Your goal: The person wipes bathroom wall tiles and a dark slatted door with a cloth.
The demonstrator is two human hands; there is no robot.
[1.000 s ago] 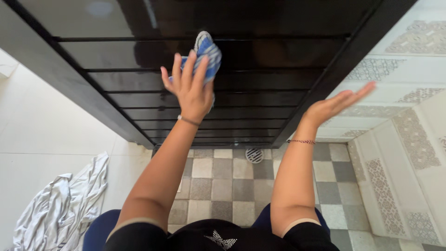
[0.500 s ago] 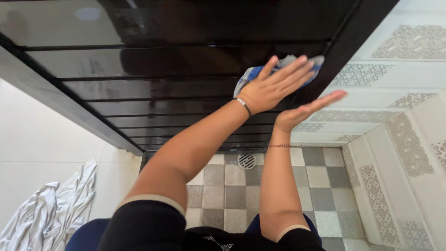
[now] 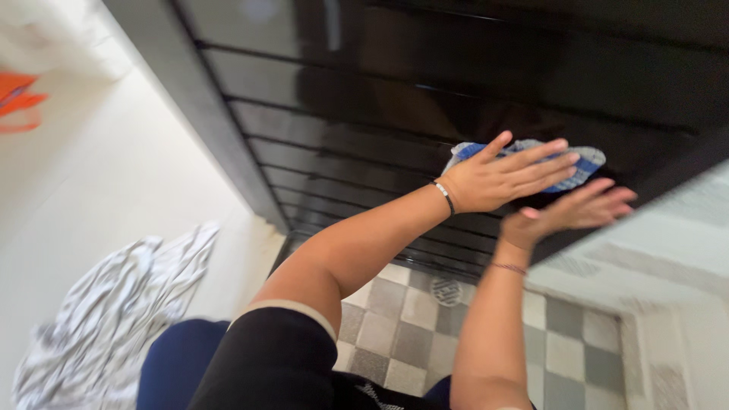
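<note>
Left hand (image 3: 505, 176) lay flat, fingers spread wide, pressing a blue cloth (image 3: 579, 161) against the glossy black door (image 3: 395, 114); the cloth showed only past the fingertips, the rest covered. Right hand (image 3: 573, 212) was open, fingers together, just below the left, at the door's right edge; contact with the panel could not be told. A pale tiled wall (image 3: 653, 250) closed in on the right. Below: checkered floor (image 3: 395, 319) with a round drain (image 3: 446, 290). A crumpled grey-white towel (image 3: 106, 304) lay well apart at left. An orange object (image 3: 19, 99), cut off and blurred, sat at upper left.
</note>
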